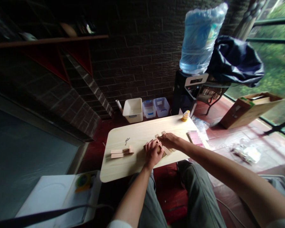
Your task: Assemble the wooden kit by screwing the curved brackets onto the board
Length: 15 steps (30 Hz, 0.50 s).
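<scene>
My left hand (154, 152) is pressed down over a small wooden assembly on the table, its fingers curled around the near side. Close beside it, my right hand (168, 139) is closed in a pinch above the same pieces; what sits between its fingertips is hidden. Light wooden strips (166, 150) stick out from under both hands. Farther left lies a separate group of wooden blocks (122, 152), with a few small metal screws or pins (127, 140) behind it.
The pale table (133, 133) carries a small yellow-capped bottle (186, 116) and a pink booklet (196, 139) at its right end. Plastic bins (133, 110) stand behind it. A water dispenser (184, 91), a cardboard box (249, 109) and plastic wrapping (247, 153) are to the right.
</scene>
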Available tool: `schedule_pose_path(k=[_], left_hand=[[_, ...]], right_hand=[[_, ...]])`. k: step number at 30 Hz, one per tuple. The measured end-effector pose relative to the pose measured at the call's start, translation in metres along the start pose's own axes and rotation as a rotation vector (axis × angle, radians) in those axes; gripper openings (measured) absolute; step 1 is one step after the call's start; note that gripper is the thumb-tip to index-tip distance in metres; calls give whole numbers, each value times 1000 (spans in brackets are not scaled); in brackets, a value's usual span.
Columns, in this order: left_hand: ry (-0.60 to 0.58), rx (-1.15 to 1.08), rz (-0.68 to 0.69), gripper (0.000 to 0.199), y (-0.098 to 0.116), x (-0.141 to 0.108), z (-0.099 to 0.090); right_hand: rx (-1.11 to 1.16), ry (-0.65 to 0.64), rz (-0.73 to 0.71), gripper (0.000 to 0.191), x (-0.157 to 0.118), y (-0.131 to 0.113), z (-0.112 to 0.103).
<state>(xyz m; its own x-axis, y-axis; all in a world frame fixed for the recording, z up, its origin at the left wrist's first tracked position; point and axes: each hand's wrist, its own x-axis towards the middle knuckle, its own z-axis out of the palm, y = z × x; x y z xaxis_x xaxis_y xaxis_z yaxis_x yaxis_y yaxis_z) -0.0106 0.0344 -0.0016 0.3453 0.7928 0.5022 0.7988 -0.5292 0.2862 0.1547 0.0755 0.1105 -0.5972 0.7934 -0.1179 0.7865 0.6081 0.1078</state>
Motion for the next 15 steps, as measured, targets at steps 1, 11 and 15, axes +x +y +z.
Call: schedule_pose_path(k=[1, 11, 15], left_hand=[[0, -2, 0, 24, 0, 0, 0], [16, -17, -49, 44, -6, -3, 12], [12, -9, -52, 38, -4, -3, 11]], right_hand=[[1, -2, 4, 35, 0, 0, 1], [-18, -12, -4, 29, 1, -18, 1], [-44, -2, 14, 22, -1, -19, -11]])
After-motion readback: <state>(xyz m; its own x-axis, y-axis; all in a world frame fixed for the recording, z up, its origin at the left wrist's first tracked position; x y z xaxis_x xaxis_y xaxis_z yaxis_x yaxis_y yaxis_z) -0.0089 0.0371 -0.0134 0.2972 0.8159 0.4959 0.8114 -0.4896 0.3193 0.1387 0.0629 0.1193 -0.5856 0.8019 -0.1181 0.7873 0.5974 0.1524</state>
